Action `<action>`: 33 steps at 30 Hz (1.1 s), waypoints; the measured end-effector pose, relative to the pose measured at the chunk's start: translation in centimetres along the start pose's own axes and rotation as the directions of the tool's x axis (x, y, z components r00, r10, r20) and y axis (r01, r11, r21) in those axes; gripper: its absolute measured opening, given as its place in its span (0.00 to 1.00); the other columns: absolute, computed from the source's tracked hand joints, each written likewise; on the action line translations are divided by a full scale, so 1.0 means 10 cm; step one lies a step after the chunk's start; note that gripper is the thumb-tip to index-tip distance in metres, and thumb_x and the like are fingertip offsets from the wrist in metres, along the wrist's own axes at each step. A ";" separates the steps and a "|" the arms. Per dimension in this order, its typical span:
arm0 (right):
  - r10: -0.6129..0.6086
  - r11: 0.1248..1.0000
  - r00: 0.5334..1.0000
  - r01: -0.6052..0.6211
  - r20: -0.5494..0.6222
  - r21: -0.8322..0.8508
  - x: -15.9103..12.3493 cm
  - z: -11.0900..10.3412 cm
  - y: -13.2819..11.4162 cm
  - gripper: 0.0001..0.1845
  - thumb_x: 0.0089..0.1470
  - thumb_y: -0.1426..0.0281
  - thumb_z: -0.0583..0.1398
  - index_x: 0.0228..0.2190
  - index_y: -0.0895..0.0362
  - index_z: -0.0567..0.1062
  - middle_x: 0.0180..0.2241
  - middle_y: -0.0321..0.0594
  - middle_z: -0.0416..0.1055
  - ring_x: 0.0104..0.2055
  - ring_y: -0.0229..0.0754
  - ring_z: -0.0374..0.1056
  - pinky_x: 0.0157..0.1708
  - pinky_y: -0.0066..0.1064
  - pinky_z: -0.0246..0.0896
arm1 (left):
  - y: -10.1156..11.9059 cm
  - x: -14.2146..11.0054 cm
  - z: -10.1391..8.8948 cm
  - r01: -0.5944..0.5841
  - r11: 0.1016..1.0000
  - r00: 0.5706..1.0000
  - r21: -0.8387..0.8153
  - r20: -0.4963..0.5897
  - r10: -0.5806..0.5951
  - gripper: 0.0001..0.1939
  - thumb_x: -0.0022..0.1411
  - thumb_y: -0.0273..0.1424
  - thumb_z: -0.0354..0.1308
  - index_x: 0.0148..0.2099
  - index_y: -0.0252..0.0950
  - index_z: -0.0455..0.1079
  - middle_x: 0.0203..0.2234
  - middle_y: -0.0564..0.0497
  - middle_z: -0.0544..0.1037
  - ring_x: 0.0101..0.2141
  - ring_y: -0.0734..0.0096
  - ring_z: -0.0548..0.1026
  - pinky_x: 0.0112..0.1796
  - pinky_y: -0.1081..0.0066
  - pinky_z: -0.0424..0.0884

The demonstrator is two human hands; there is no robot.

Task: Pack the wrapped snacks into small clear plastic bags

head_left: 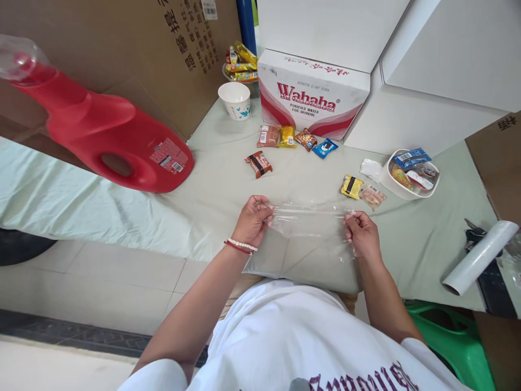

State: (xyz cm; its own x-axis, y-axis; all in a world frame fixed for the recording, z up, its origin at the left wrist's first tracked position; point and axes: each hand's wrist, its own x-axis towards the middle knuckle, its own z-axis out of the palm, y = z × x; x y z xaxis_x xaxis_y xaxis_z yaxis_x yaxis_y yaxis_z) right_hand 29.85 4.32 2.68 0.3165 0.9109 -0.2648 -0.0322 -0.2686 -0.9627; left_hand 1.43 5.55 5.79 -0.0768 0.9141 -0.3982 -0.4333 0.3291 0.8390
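A clear plastic bag (309,239) is stretched flat between both hands at the near edge of the pale green cloth-covered surface (211,184). My left hand (253,220), with a bead bracelet on the wrist, pinches the bag's top left corner. My right hand (361,233) pinches its top right corner. Small snack packets lie beyond the bag: a brown one (258,163), a row of several (287,136) by the box, and a yellow one (352,186) with a pink one (372,196) near my right hand.
A large red detergent jug (106,136) lies at left. A white paper cup (235,100), a Wahaha carton (313,98) and a white bowl of snacks (413,174) stand farther back. A roll of plastic bags (480,258) lies at right, above a green stool (456,336).
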 end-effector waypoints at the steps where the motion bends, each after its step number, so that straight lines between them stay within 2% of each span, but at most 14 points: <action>1: -0.040 0.999 0.999 0.040 0.013 -0.018 -0.01 0.00 0.01 0.21 0.47 0.52 0.70 0.33 0.53 0.71 0.26 0.29 0.69 0.16 0.29 0.55 0.12 0.23 0.45 | 0.01 -0.04 0.00 -0.115 0.991 0.993 0.070 -0.026 0.117 0.21 0.49 0.33 0.70 0.42 0.40 0.64 0.21 0.64 0.60 0.18 0.81 0.61 0.20 0.78 0.59; 3: -0.127 0.989 0.990 0.131 0.055 -0.066 -0.01 0.00 0.03 0.19 0.52 0.52 0.67 0.36 0.53 0.72 0.27 0.29 0.69 0.17 0.30 0.57 0.15 0.24 0.50 | 0.03 -0.10 -0.01 -0.332 0.907 0.934 0.261 -0.045 0.355 0.20 0.56 0.36 0.67 0.49 0.42 0.65 0.23 0.63 0.61 0.19 0.81 0.61 0.21 0.78 0.60; 5: -0.176 0.971 0.980 0.189 0.093 -0.146 -0.01 0.01 0.09 0.18 0.57 0.52 0.63 0.38 0.52 0.72 0.28 0.30 0.69 0.18 0.31 0.58 0.17 0.25 0.54 | 0.03 -0.12 -0.04 -0.408 0.791 0.879 0.456 -0.037 0.475 0.24 0.58 0.38 0.65 0.55 0.42 0.65 0.26 0.61 0.64 0.20 0.80 0.63 0.25 0.76 0.63; 7: -0.159 0.953 0.983 0.177 0.091 -0.246 0.02 0.02 0.15 0.18 0.58 0.51 0.61 0.38 0.53 0.72 0.27 0.30 0.69 0.18 0.32 0.59 0.18 0.26 0.56 | 0.01 -0.08 -0.08 -0.287 0.770 0.913 0.569 -0.080 0.400 0.27 0.60 0.41 0.63 0.58 0.38 0.64 0.26 0.59 0.69 0.20 0.79 0.64 0.25 0.75 0.63; 9: -0.126 0.939 0.991 0.136 0.053 -0.315 0.06 0.04 0.21 0.18 0.58 0.51 0.60 0.37 0.53 0.72 0.26 0.31 0.70 0.18 0.33 0.59 0.19 0.27 0.57 | -0.03 -0.03 -0.13 -0.081 0.813 0.968 0.577 -0.148 0.201 0.28 0.62 0.47 0.59 0.57 0.34 0.65 0.27 0.55 0.75 0.19 0.77 0.64 0.24 0.73 0.61; 12: -0.114 0.932 0.993 0.119 0.032 -0.342 0.11 0.06 0.24 0.19 0.58 0.50 0.59 0.37 0.53 0.72 0.27 0.31 0.71 0.19 0.34 0.60 0.20 0.27 0.60 | -0.13 0.00 -0.19 0.048 0.843 0.996 0.536 -0.093 0.003 0.30 0.60 0.54 0.58 0.50 0.32 0.70 0.28 0.49 0.79 0.20 0.76 0.64 0.25 0.72 0.61; 14: -0.108 0.928 0.993 0.115 0.040 -0.354 0.12 0.07 0.22 0.19 0.57 0.50 0.59 0.38 0.53 0.72 0.27 0.32 0.71 0.19 0.35 0.61 0.20 0.28 0.61 | -0.18 -0.03 -0.22 0.028 0.848 1.000 0.529 -0.021 -0.020 0.26 0.54 0.53 0.63 0.41 0.33 0.73 0.25 0.51 0.77 0.22 0.75 0.65 0.27 0.72 0.60; 16: -0.114 0.920 0.993 0.120 0.038 -0.374 0.10 0.07 0.18 0.20 0.57 0.50 0.59 0.38 0.53 0.73 0.27 0.33 0.71 0.19 0.35 0.61 0.20 0.29 0.61 | -0.20 -0.06 -0.24 -0.007 0.859 0.998 0.511 -0.055 0.041 0.22 0.53 0.51 0.64 0.34 0.35 0.72 0.20 0.55 0.71 0.21 0.76 0.63 0.26 0.73 0.58; 19: -0.169 0.876 0.985 0.170 0.043 -0.451 0.03 0.01 0.10 0.21 0.59 0.50 0.57 0.39 0.54 0.73 0.27 0.34 0.73 0.19 0.37 0.62 0.22 0.29 0.61 | -0.19 -0.14 -0.32 -0.086 0.830 0.976 0.552 -0.119 0.180 0.18 0.58 0.49 0.58 0.34 0.38 0.69 0.16 0.61 0.60 0.19 0.76 0.57 0.24 0.73 0.52; 22: -0.143 0.769 0.965 0.247 0.218 -0.589 -0.07 -0.16 0.03 0.21 0.60 0.50 0.56 0.41 0.54 0.75 0.29 0.36 0.76 0.23 0.39 0.66 0.28 0.31 0.64 | -0.14 -0.26 -0.46 -0.063 0.642 0.997 0.764 0.021 0.073 0.15 0.59 0.45 0.57 0.39 0.39 0.69 0.16 0.61 0.59 0.20 0.73 0.59 0.25 0.72 0.54; 25: 0.040 0.685 0.903 0.287 0.427 -0.670 -0.09 -0.38 -0.10 0.24 0.60 0.48 0.56 0.43 0.53 0.78 0.31 0.38 0.78 0.30 0.44 0.72 0.34 0.33 0.67 | -0.06 -0.36 -0.58 -0.021 0.359 0.999 0.933 0.001 0.054 0.16 0.58 0.41 0.58 0.45 0.39 0.70 0.23 0.56 0.71 0.25 0.68 0.69 0.30 0.69 0.61; 29: -0.036 0.509 0.970 0.226 0.242 -0.831 0.07 -0.40 -0.32 0.30 0.64 0.46 0.49 0.50 0.52 0.77 0.40 0.44 0.80 0.43 0.50 0.75 0.42 0.37 0.66 | 0.00 -0.28 -0.51 -0.027 0.227 0.974 0.974 -0.025 0.224 0.19 0.68 0.46 0.47 0.45 0.38 0.71 0.37 0.47 0.79 0.37 0.61 0.75 0.39 0.64 0.68; 31: -0.051 0.390 0.978 0.205 0.201 -0.898 0.18 -0.25 -0.36 0.29 0.64 0.48 0.51 0.53 0.52 0.75 0.42 0.45 0.80 0.43 0.52 0.74 0.40 0.37 0.64 | -0.05 -0.19 -0.37 -0.038 0.128 0.971 0.991 0.006 0.237 0.22 0.71 0.46 0.44 0.43 0.37 0.73 0.39 0.43 0.79 0.42 0.56 0.75 0.43 0.61 0.68; 33: -0.029 0.313 0.971 0.233 0.236 -0.921 0.26 -0.04 -0.33 0.25 0.60 0.53 0.57 0.54 0.52 0.74 0.40 0.44 0.80 0.41 0.51 0.74 0.37 0.35 0.62 | -0.16 -0.09 -0.21 -0.064 -0.034 0.967 0.997 0.071 0.246 0.19 0.69 0.44 0.49 0.43 0.36 0.73 0.42 0.38 0.79 0.46 0.49 0.74 0.45 0.57 0.68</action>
State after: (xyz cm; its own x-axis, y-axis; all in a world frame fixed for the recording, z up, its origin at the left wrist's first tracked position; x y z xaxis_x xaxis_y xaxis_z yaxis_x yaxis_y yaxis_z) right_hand 31.20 7.43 5.19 0.0846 0.9665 -0.2424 0.9364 -0.1603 -0.3121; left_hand 0.30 3.69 3.99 -0.1172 0.9813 -0.1527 0.9155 0.1664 0.3664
